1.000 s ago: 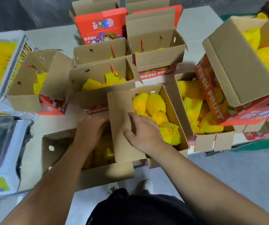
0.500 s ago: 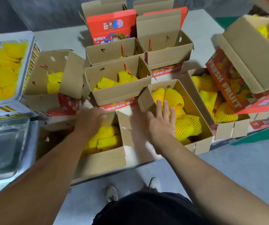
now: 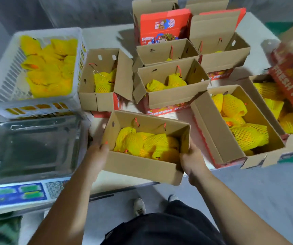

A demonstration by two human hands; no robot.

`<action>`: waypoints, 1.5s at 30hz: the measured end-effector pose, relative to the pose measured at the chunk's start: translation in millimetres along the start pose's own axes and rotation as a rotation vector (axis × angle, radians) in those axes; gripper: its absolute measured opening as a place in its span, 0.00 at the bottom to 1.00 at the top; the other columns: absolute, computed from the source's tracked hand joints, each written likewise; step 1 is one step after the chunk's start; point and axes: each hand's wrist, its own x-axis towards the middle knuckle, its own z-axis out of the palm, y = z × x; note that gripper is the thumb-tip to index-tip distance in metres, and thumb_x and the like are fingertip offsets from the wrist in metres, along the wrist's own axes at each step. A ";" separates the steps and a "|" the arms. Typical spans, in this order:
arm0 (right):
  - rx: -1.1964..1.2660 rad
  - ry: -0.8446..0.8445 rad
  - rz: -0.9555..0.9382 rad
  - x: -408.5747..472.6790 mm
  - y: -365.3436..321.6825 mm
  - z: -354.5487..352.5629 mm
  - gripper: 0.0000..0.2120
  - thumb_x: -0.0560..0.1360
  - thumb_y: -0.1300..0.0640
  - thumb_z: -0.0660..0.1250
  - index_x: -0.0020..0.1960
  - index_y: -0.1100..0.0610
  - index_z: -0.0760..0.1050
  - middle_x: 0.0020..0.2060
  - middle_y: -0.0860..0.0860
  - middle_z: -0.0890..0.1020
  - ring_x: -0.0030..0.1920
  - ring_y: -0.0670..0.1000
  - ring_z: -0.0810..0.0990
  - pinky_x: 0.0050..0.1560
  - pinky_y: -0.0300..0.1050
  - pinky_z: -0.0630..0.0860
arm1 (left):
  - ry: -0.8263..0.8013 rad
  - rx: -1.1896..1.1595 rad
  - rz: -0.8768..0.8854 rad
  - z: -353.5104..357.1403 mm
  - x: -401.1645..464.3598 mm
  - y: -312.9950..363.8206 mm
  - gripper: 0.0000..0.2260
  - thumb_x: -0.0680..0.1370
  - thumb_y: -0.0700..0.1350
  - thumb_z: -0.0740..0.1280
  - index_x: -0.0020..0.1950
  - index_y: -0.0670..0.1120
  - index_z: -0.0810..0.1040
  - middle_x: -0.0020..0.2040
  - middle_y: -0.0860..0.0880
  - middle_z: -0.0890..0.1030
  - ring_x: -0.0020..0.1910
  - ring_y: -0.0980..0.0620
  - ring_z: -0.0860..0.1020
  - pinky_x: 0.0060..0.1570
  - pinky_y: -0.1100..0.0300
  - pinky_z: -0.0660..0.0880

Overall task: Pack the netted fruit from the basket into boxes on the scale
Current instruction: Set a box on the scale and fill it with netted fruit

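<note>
On a worktop [image 3: 106, 35] crowded with open cartons, beside the bare steel scale [image 3: 30, 147] and white basket [image 3: 4, 76]: a fruit-filled box [image 3: 142, 167], gripped at either end by left hand [image 3: 98, 152] and right hand [image 3: 190, 160], netted fruit [image 3: 145, 144] inside.

Two hands hold one box [image 3: 142, 167] between their fingers: the left hand [image 3: 98, 152] and the right hand [image 3: 190, 160]. Beyond the fingertips I count seven more open boxes, eight in all. The netted fruit [image 3: 138, 142] inside is too heaped to count. Out past the left fingers stand one white basket [image 3: 2, 82] and one scale [image 3: 30, 144]. Below the wrists are two shoes [image 3: 139, 206].
</note>
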 end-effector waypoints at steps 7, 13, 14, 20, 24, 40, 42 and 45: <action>-0.063 -0.091 -0.160 -4.6 -47.2 -20.1 0.30 0.80 0.70 0.61 0.53 0.33 0.84 0.46 0.40 0.88 0.45 0.42 0.87 0.37 0.33 0.80 | -0.136 -0.188 -0.125 -36.8 -40.9 -0.5 0.12 0.85 0.46 0.65 0.52 0.39 0.82 0.47 0.36 0.82 0.45 0.40 0.80 0.46 0.54 0.67; -0.184 -0.207 -0.305 -12.8 -114.6 -18.9 0.31 0.79 0.71 0.61 0.49 0.33 0.84 0.38 0.37 0.86 0.36 0.36 0.82 0.33 0.31 0.76 | -0.005 -0.307 -0.086 -93.9 -95.6 9.9 0.13 0.83 0.47 0.69 0.43 0.40 0.82 0.37 0.38 0.81 0.40 0.40 0.79 0.42 0.51 0.72; -0.188 -0.208 -0.328 -18.1 -126.7 -14.5 0.28 0.80 0.69 0.62 0.48 0.35 0.84 0.36 0.38 0.86 0.34 0.36 0.82 0.31 0.30 0.75 | 0.022 -0.351 -0.057 -106.4 -100.5 12.1 0.12 0.83 0.47 0.69 0.45 0.41 0.84 0.42 0.36 0.83 0.45 0.37 0.80 0.48 0.47 0.76; -0.127 -0.195 -0.431 -59.5 -183.2 47.9 0.20 0.78 0.65 0.63 0.56 0.43 0.84 0.38 0.44 0.87 0.31 0.39 0.81 0.32 0.38 0.76 | 0.217 -0.537 0.109 -191.2 -113.2 -11.8 0.14 0.80 0.43 0.71 0.45 0.64 0.88 0.42 0.47 0.88 0.42 0.47 0.84 0.46 0.52 0.82; -0.077 -0.260 -0.444 -82.4 -195.5 131.3 0.24 0.80 0.70 0.58 0.57 0.44 0.81 0.39 0.42 0.87 0.35 0.41 0.83 0.33 0.37 0.80 | 0.331 -0.529 0.111 -252.1 -85.6 -61.1 0.10 0.76 0.45 0.73 0.46 0.61 0.89 0.41 0.50 0.88 0.40 0.47 0.86 0.49 0.49 0.83; 0.223 0.099 -0.146 -125.1 -142.2 358.7 0.22 0.79 0.58 0.63 0.71 0.48 0.77 0.62 0.49 0.84 0.61 0.51 0.83 0.64 0.52 0.80 | -0.016 -0.286 0.188 -374.3 41.7 -190.4 0.13 0.79 0.47 0.61 0.55 0.51 0.85 0.49 0.45 0.87 0.50 0.46 0.84 0.54 0.47 0.78; 0.210 0.157 -0.203 -138.2 -135.4 361.8 0.23 0.80 0.55 0.64 0.75 0.51 0.73 0.66 0.50 0.81 0.63 0.48 0.80 0.68 0.50 0.77 | -0.036 -0.269 0.273 -375.6 28.3 -201.7 0.15 0.82 0.51 0.58 0.61 0.59 0.83 0.52 0.54 0.87 0.54 0.52 0.84 0.56 0.49 0.79; 0.157 0.202 -0.372 -168.6 -121.2 360.1 0.26 0.80 0.55 0.64 0.78 0.53 0.68 0.69 0.46 0.75 0.63 0.35 0.76 0.69 0.38 0.72 | -0.020 -0.273 0.360 -366.5 5.7 -214.2 0.16 0.83 0.47 0.58 0.62 0.60 0.82 0.55 0.58 0.87 0.55 0.60 0.84 0.53 0.56 0.77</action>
